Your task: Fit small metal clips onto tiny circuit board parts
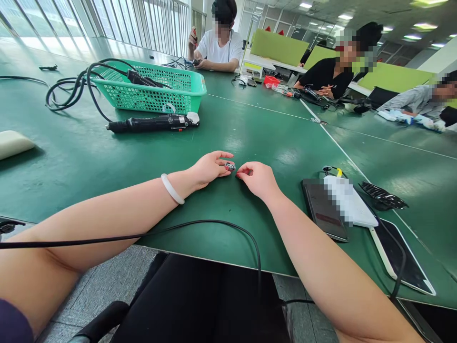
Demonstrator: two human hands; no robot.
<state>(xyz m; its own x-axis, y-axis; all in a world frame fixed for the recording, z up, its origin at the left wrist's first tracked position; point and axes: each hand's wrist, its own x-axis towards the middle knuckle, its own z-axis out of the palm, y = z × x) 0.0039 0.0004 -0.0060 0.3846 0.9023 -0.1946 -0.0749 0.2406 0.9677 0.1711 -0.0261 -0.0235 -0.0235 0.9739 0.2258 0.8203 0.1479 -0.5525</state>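
Note:
My left hand (210,170), with a white bangle on its wrist, holds a small silver-and-black part (230,166) between thumb and fingers, just above the green table (200,205). Close to its right side is my right hand (259,178). Its thumb and fingertips are pinched together, a short gap away from the part. Whatever that pinch may hold is too small to see. Farther off, a black electric screwdriver (153,124) lies on its side with its cable running to the left.
Behind the screwdriver stands a green plastic basket (153,90) with black cable in it. To my right lie a dark phone (323,209), a white device (352,202) and a white-edged tablet (400,257). A black cable (200,222) crosses my left forearm. Several people sit across the table.

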